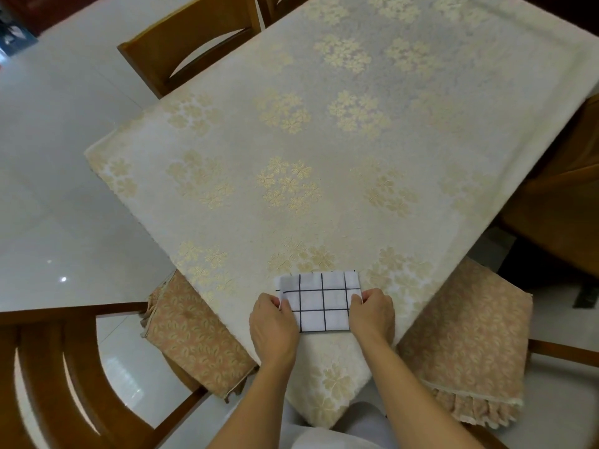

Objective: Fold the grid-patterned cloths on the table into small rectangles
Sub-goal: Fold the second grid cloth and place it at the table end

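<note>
A white cloth with a black grid pattern [321, 299] lies folded into a small rectangle near the table's near corner. My left hand [274, 325] pinches its left edge and my right hand [372, 314] pinches its right edge. Both hands hold the upper layer, whose near part lies over a lower layer that shows at the far edge. The table [291, 140] wears a cream cloth with gold flower clusters.
Wooden chairs stand around the table: one at the far left [191, 43], one at the near left [64, 367], one at the right [557, 202]. Patterned beige seat cushions sit at left [194, 338] and right [466, 345] of the corner. The floor is glossy white tile.
</note>
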The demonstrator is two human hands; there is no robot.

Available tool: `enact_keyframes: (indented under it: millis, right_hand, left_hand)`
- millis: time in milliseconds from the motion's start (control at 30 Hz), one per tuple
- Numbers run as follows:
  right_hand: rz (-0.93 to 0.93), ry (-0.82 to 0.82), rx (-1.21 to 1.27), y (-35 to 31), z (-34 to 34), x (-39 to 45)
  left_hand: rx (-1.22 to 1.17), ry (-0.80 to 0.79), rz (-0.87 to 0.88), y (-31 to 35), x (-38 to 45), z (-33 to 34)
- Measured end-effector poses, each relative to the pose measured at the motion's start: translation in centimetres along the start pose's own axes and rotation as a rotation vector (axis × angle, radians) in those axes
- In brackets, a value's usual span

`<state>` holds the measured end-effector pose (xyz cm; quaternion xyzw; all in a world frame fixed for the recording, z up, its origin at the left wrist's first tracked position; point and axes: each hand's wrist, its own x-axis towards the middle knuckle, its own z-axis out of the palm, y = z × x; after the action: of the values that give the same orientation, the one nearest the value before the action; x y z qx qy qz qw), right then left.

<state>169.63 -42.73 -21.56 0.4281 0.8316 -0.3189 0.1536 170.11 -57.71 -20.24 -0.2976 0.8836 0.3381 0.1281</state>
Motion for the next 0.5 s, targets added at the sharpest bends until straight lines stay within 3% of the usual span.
enact_keyframes:
  millis: [167, 400, 500]
  right_hand:
    - [-0.050, -0.069, 0.194, 0.3, -1.5, -0.2]
    - [-0.112, -0.273, 0.547, -1.0, -5.3, -0.6]
    - [-0.181, -0.308, 0.594, -2.0, -6.7, -1.3]
  left_hand:
    - [-0.333, -0.173, -0.085, 0.1, 1.6, -1.4]
    - [-0.514, -0.429, -0.050, 0.4, 3.5, -4.7]
    - [-0.523, -0.429, 0.053, 1.0, 3.6, -6.2]
